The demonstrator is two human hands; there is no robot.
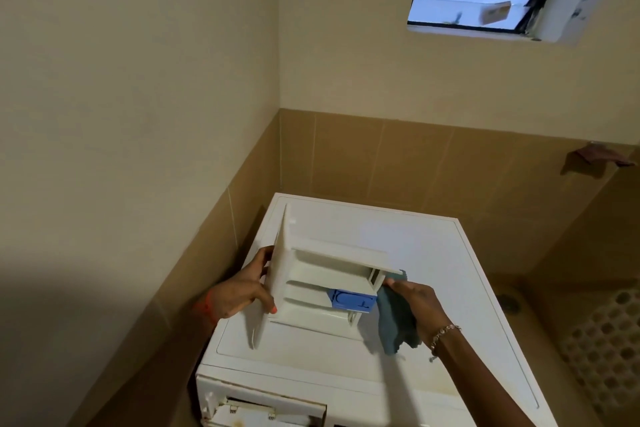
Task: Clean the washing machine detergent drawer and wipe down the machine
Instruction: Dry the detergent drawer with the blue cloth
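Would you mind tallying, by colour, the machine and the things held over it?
White: 2, the drawer and the machine
Blue: 1, the insert in the drawer
Teal: 1, the cloth
Total: 4

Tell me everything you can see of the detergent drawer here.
The drawer is white, plastic-looking, pulled out of the machine and tipped on its side, its open compartments facing the camera. Dividers split it lengthwise, and a blue insert sits in one compartment near the rear. The left hand grips its flat front panel. The right hand holds a teal cloth against the rear end. It is over the washer top; whether it touches is unclear.
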